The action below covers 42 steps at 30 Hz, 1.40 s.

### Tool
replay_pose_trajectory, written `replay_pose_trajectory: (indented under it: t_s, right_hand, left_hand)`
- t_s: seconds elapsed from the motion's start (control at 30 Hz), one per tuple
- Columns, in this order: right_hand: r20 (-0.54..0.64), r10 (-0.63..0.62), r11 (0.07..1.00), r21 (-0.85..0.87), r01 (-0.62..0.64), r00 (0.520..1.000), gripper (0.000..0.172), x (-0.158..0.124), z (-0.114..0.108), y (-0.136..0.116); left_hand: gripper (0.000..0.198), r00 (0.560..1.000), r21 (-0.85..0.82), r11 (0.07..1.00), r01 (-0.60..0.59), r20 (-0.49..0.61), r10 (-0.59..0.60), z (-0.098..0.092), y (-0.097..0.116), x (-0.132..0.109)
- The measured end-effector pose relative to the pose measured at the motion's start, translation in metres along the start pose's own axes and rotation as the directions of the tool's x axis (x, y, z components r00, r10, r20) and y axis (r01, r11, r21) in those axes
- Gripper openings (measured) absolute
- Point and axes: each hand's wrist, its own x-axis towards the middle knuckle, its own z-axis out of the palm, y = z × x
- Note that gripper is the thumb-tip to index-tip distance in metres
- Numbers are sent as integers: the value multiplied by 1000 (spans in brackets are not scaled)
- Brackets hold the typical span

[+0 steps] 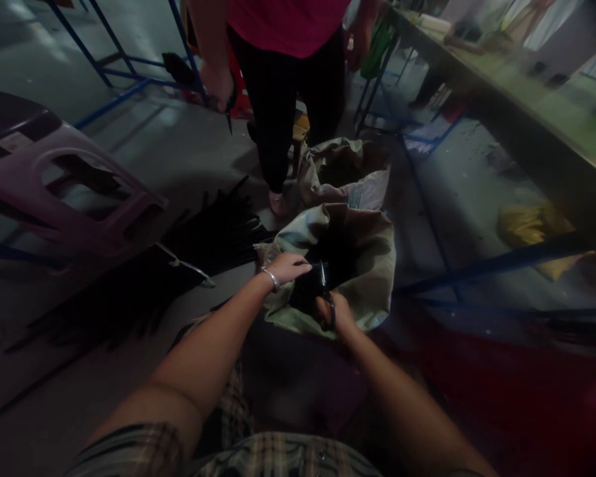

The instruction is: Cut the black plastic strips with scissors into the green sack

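Observation:
My right hand (338, 311) is wrapped round the dark handles of a pair of scissors (324, 277), whose shiny blades point away from me over the mouth of an open woven sack (377, 265). Just left of the blades, my left hand (288, 267), with a bracelet at the wrist, has its fingers closed at the sack's near left side. What they pinch is dark and cannot be made out against the black contents (332, 248). A bundle of long black strips (198, 245) lies on the floor to the left of the sack.
A second open sack (318, 189) stands right behind the first. Beyond it is a person in a pink top (288, 26), with scissors (231, 109) in one hand. A pink plastic stool (24, 192) is at left, a long table (516, 99) at right, and a yellow bag (531, 232) beneath.

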Motion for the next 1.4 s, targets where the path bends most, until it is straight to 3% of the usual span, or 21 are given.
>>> replay_pose_trajectory:
  t_s: [0.47,0.67,0.8,0.97,1.1,1.27,1.4]
  right_hand:
    - [-66,35,999,4,-35,997,24,3,4,4]
    - [18,-40,992,-117,41,999,21,3,-3,-5]
    - [123,-53,993,-97,65,991,20,-1,-1,-8]
    - [148,-80,987,-129,99,986,21,-3,0,-9]
    - [118,-102,980,-159,120,988,24,-2,-1,-9]
    - [61,-14,984,-174,25,998,22,-1,0,-8]
    - [-53,-115,970,-220,101,992,25,3,0,-3]
  left_hand:
    - [32,996,156,987,-26,-80,38,-8,-7,3]
    - [34,994,89,996,-10,-111,20,-7,-1,0]
    - [35,994,39,999,-17,-107,21,-5,3,-1]
    - [35,997,1,999,-39,-63,39,-2,5,-2]
    - [35,999,48,998,-50,-17,51,-1,7,-3]
    - [34,999,100,994,-52,-3,52,-2,7,-4]
    - [34,998,136,990,-50,-26,54,-3,3,-2]
